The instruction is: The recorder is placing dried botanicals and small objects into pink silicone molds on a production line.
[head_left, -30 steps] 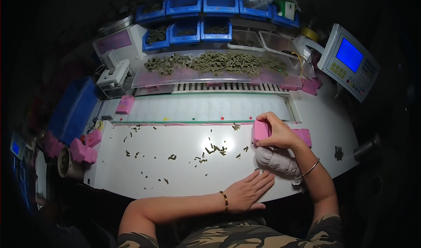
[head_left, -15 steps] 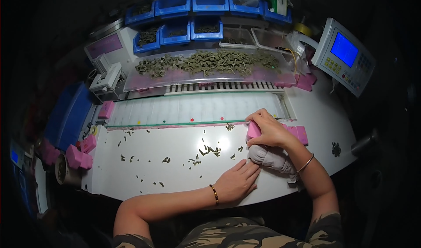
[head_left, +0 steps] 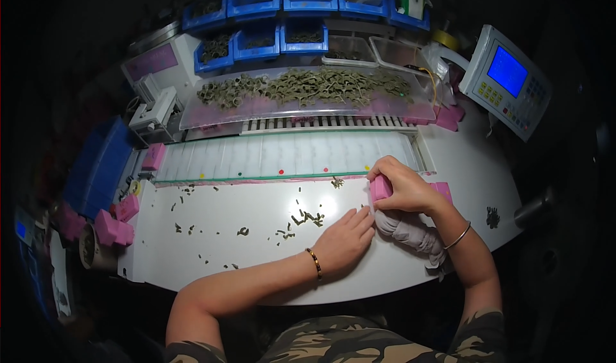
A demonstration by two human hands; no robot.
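At the right of the white table [head_left: 256, 267], my right hand [head_left: 410, 186] is closed around a pink block [head_left: 381, 188], thumb on its near side and fingers over the far end. Beneath that wrist a rolled grey cloth bundle [head_left: 410, 230] lies next to the block. My left hand [head_left: 343, 242] rests flat on the tabletop with its fingers stretched toward the block, holding nothing. Small dull-green pieces [head_left: 308, 218] are scattered just beyond and left of its fingers. Another pink block [head_left: 441, 190] shows partly behind my right hand.
A translucent tray [head_left: 224, 119] heaped with dull-green curled pieces spans the back. Blue bins [head_left: 256, 49] stand behind it. A white-topped strip [head_left: 256, 154] with coloured dots crosses mid-table. The control panel [head_left: 504, 84] with a blue screen stands right; pink blocks [head_left: 112, 229] sit left.
My right hand and the pink block have shifted slightly right. My left hand has slid a little farther up the table, covering some loose pieces. The cloth bundle sits slightly farther right.
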